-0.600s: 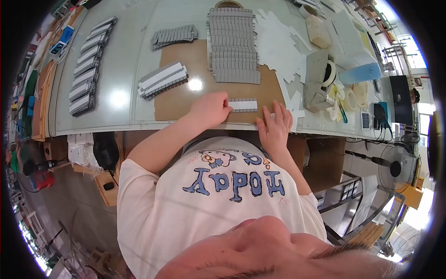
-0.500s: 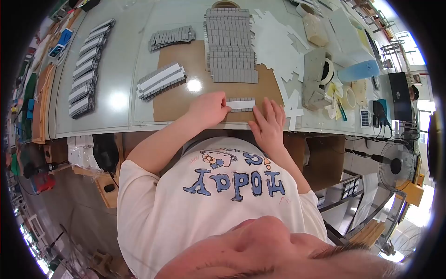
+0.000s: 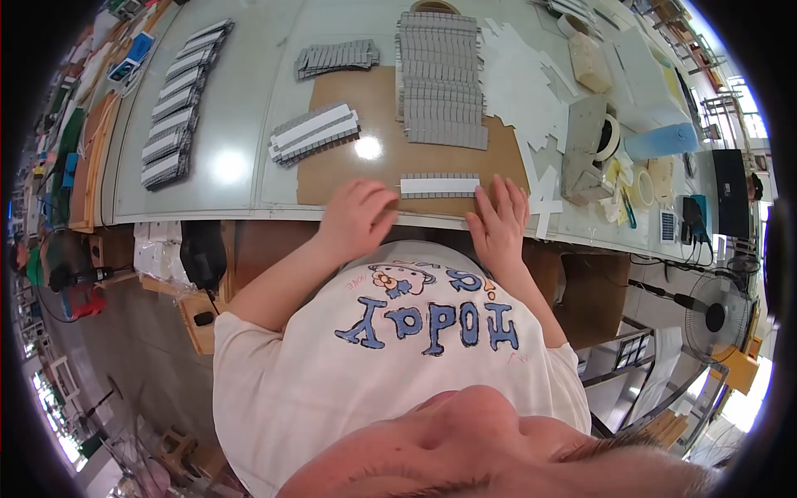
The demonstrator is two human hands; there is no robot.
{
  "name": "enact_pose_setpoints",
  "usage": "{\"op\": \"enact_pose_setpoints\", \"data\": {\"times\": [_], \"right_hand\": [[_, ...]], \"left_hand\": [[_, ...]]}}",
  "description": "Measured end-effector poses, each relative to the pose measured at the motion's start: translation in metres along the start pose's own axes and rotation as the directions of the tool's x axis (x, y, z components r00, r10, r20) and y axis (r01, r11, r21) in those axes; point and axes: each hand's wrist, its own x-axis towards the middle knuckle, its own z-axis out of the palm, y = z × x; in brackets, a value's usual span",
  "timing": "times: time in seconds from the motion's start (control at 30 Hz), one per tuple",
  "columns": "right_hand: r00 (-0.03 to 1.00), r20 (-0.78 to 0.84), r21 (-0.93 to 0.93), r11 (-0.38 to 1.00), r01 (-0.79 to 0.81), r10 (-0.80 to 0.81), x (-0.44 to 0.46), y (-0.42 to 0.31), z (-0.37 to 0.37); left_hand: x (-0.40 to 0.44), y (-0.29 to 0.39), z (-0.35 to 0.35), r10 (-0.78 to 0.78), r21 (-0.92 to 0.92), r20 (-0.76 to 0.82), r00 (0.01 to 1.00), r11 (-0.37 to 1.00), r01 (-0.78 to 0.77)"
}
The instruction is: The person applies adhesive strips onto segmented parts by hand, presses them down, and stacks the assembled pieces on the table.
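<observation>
A short grey toothed strip with a white band [image 3: 440,186] lies flat on the brown board [image 3: 382,100]. Off its left end, my left hand [image 3: 357,217] is loosely curled, thumb apart from the fingers, holding nothing. My right hand [image 3: 500,217] rests with fingers spread at the strip's right end, one fingertip touching or very near it. Up and to the left sits a slanted stack of grey-and-white strips [image 3: 315,133]. Behind it is a pile of grey strips [image 3: 338,58]. A tall overlapping stack of grey strips [image 3: 442,83] stands at the board's far side.
Overlapping bundles of striped pieces [image 3: 176,120] form a long row at left. White paper sheets [image 3: 523,83] lie right of the tall stack. Farther right are a tape roll [image 3: 608,137], a blue bottle [image 3: 662,142] and a calculator [image 3: 667,226]. The table edge runs close to my body.
My left hand has let go of the strip's left end and drawn back to the left, uncovering that end. My right hand stays by the other end. The whole view has shifted slightly.
</observation>
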Motion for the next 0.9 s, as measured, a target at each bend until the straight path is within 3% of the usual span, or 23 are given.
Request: {"op": "enact_pose_setpoints", "data": {"times": [0.2,0.33,0.53,0.57,0.6,0.63,0.67,0.73,0.77,0.8,0.87,0.9], "right_hand": [[0.965,0.156,0.098,0.976,0.195,-0.208,0.033,-0.037,0.010],[0.950,0.191,0.060,0.969,0.240,-0.247,0.034,-0.041,0.015],[0.998,0.065,-0.101,0.994,0.029,-0.023,0.007,-0.001,-0.010],[1.000,0.020,-0.033,0.999,0.003,-0.002,0.005,0.003,-0.018],[0.990,0.073,0.251,0.959,-0.132,0.117,0.011,-0.001,-0.034],[0.962,0.162,0.502,0.821,-0.274,0.222,0.017,-0.011,-0.055],[0.974,0.171,0.621,0.751,-0.224,0.150,0.030,-0.027,-0.084],[0.981,0.164,0.928,0.353,-0.116,-0.108,0.049,-0.052,-0.135],[0.931,0.062,0.981,0.193,0.010,-0.359,0.065,-0.056,-0.149],[0.819,-0.081,0.995,0.001,0.099,-0.568,0.082,-0.060,-0.160],[0.775,-0.143,0.988,-0.136,0.075,-0.616,0.099,-0.090,-0.188],[0.784,-0.140,0.990,-0.107,0.095,-0.605,0.100,-0.098,-0.194]], "left_hand": [[-0.009,0.003,0.017,0.066,0.189,0.088,0.994,0.979,-0.081],[-0.010,-0.003,0.019,0.096,0.167,0.064,0.993,0.980,-0.106],[-0.010,-0.003,0.020,0.126,0.170,-0.048,0.991,0.979,-0.116],[-0.012,-0.005,0.024,0.154,0.170,-0.076,0.985,0.976,-0.140],[-0.013,-0.006,0.027,0.183,0.166,-0.097,0.978,0.972,-0.166],[-0.014,-0.005,0.027,0.177,0.167,-0.100,0.979,0.973,-0.159],[-0.014,-0.005,0.026,0.176,0.145,-0.103,0.979,0.976,-0.160],[-0.014,-0.005,0.025,0.180,0.120,-0.101,0.979,0.978,-0.168],[-0.015,-0.006,0.026,0.183,0.117,-0.115,0.976,0.979,-0.169],[-0.015,-0.006,0.027,0.188,0.117,-0.127,0.974,0.978,-0.173],[-0.014,-0.004,0.028,0.188,0.105,-0.139,0.972,0.979,-0.175],[-0.014,-0.005,0.027,0.181,0.094,-0.154,0.971,0.981,-0.168]]}}
